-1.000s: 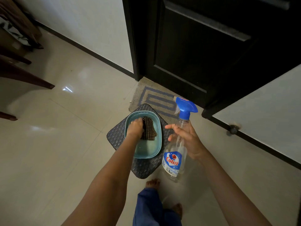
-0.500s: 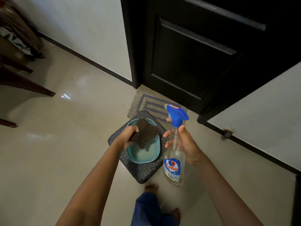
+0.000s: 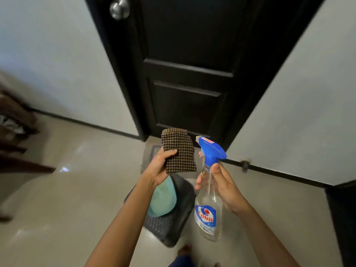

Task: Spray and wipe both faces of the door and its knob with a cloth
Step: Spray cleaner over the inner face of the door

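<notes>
A dark panelled door stands shut ahead of me, with a round metal knob at its upper left edge. My left hand holds up a folded brown checked cloth in front of the door's foot. My right hand grips the neck of a clear spray bottle with a blue trigger head and a blue and red label; the bottle hangs upright beside the cloth.
A teal basin sits on a dark woven stool below my hands. A patterned doormat lies at the threshold. A metal door stopper juts from the right wall's skirting. Wooden furniture stands at the left.
My left hand lifted the cloth out of the basin and up in front of the door. The bottle rose with my right hand, and my view tilted up to show the knob.
</notes>
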